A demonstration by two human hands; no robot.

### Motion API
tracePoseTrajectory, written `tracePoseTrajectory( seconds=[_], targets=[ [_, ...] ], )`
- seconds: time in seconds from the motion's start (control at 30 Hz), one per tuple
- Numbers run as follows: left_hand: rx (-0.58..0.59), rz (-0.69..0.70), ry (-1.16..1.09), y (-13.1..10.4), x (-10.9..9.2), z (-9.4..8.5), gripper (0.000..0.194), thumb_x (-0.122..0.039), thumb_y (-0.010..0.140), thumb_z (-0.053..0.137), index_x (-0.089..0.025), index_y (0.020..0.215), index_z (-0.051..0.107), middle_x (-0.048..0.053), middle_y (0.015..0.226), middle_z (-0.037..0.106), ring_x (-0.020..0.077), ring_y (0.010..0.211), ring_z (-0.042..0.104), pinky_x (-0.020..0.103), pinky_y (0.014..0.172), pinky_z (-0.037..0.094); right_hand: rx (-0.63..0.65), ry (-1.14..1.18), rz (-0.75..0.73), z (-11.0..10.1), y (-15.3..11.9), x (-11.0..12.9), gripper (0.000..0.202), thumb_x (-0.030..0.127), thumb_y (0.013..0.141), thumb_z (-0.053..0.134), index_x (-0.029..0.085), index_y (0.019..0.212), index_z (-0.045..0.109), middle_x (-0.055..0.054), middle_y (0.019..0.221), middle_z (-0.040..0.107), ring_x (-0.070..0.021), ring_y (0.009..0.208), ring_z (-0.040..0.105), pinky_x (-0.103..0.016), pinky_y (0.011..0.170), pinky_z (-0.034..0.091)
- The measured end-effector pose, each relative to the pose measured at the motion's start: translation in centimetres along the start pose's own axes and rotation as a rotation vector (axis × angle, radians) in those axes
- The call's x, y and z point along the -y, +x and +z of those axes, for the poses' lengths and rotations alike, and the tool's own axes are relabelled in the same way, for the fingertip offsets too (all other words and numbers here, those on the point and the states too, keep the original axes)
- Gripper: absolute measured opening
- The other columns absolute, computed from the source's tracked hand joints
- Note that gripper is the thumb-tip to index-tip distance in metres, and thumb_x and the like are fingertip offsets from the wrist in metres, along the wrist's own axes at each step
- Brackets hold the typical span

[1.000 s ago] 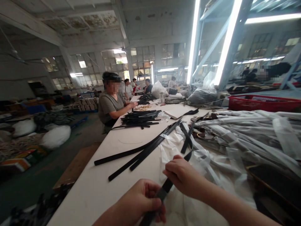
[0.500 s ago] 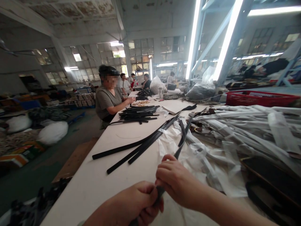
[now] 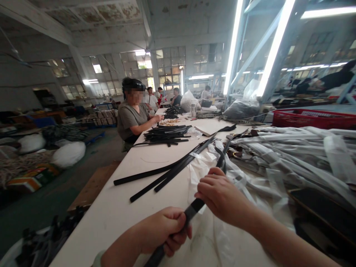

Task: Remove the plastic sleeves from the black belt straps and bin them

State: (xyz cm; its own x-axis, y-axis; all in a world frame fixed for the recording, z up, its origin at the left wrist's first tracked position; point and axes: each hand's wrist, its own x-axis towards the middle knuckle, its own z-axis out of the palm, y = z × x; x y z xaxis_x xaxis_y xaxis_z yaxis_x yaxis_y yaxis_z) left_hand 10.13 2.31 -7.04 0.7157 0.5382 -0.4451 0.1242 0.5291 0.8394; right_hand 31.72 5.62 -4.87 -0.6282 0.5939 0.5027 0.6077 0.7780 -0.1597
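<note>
A black strap [image 3: 194,208] runs slantwise between my hands over the near part of the pale table [image 3: 116,218]. My left hand [image 3: 169,230] is closed round it, thumb on top, and the strap's near part passes below the hand out of the frame. Farther up the strap, my right hand [image 3: 218,191] grips it with bent fingers. Beyond that hand the strap runs on toward the far right. Several long black straps [image 3: 167,170] lie on the table ahead of my hands.
White plastic-wrapped pieces [image 3: 294,155] are heaped at the right, with a red crate [image 3: 317,118] behind. A pile of short black strips [image 3: 167,133] lies farther along the table, near a seated person [image 3: 136,115]. A container of black pieces [image 3: 41,241] stands at the lower left.
My right hand has moved up and away from my left hand, along the strap. More of the strap now shows between them. The whole view has shifted slightly.
</note>
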Motion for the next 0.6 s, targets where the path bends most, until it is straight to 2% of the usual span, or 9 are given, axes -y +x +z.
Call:
tracePoseTrajectory(
  seconds=[0.13,0.37,0.43,0.5,0.53,0.57,0.6],
  targets=[
    [0.027,-0.005,-0.086,-0.1,-0.3,0.2,0.042,-0.056,0.079,0.061,-0.015,0.081,0.051,-0.007,0.053,0.032,0.0042,0.043,0.02,0.02,0.041,0.011,0.066,0.016,0.003,-0.3,0.0,-2.5,0.036,0.03,0.096,0.039,0.018,0.064,0.046,0.0,0.062,0.053,-0.0136,0.061,0.048,-0.033,0.077,0.028],
    [0.062,-0.011,-0.102,0.7,0.7,1.1,0.049,-0.062,0.073,0.065,-0.016,0.078,0.049,-0.008,0.05,0.031,0.0037,0.041,0.022,0.02,0.04,0.01,0.16,0.136,-0.041,0.3,-0.2,0.4,0.029,0.025,0.093,0.042,0.019,0.067,0.051,-0.001,0.067,0.057,-0.0151,0.068,0.052,-0.037,0.086,0.03],
    [-0.005,0.045,-0.124,0.8,0.7,0.9,0.049,-0.062,0.073,0.065,-0.016,0.079,0.049,-0.008,0.049,0.03,0.0033,0.04,0.021,0.02,0.039,0.009,0.046,0.122,0.023,0.7,-0.1,-0.7,0.022,0.027,0.094,0.043,0.02,0.08,0.058,-0.004,0.081,0.061,-0.0183,0.08,0.055,-0.042,0.095,0.027],
    [-0.112,0.147,-0.176,0.9,0.6,0.5,0.048,-0.062,0.073,0.065,-0.018,0.078,0.047,-0.009,0.05,0.03,0.0025,0.039,0.018,0.019,0.039,0.008,-0.217,0.136,0.19,1.1,0.0,-2.5,0.022,0.038,0.092,0.048,0.02,0.097,0.059,-0.009,0.097,0.06,-0.0231,0.091,0.054,-0.047,0.096,0.029],
    [-0.162,0.209,-0.204,1.0,0.6,0.3,0.047,-0.061,0.074,0.064,-0.018,0.077,0.046,-0.009,0.05,0.029,0.0022,0.04,0.017,0.018,0.039,0.008,-0.339,0.212,0.313,1.3,0.0,-3.2,0.029,0.046,0.089,0.051,0.019,0.1,0.058,-0.01,0.097,0.059,-0.024,0.088,0.054,-0.046,0.09,0.036],
    [-0.196,0.27,-0.228,1.1,0.6,0.2,0.046,-0.06,0.074,0.065,-0.018,0.076,0.045,-0.009,0.051,0.029,0.0022,0.04,0.017,0.018,0.039,0.009,-0.403,0.362,0.448,1.5,0.1,-3.8,0.037,0.053,0.087,0.051,0.018,0.098,0.058,-0.01,0.091,0.059,-0.0224,0.079,0.054,-0.042,0.078,0.043],
    [-0.206,0.315,-0.248,1.2,0.6,0.2,0.045,-0.059,0.075,0.064,-0.018,0.076,0.045,-0.009,0.051,0.03,0.0023,0.04,0.016,0.018,0.039,0.01,-0.383,0.588,0.578,1.7,0.2,-3.9,0.044,0.06,0.085,0.05,0.018,0.095,0.058,-0.007,0.081,0.057,-0.0187,0.066,0.052,-0.035,0.064,0.045]
  ],
)
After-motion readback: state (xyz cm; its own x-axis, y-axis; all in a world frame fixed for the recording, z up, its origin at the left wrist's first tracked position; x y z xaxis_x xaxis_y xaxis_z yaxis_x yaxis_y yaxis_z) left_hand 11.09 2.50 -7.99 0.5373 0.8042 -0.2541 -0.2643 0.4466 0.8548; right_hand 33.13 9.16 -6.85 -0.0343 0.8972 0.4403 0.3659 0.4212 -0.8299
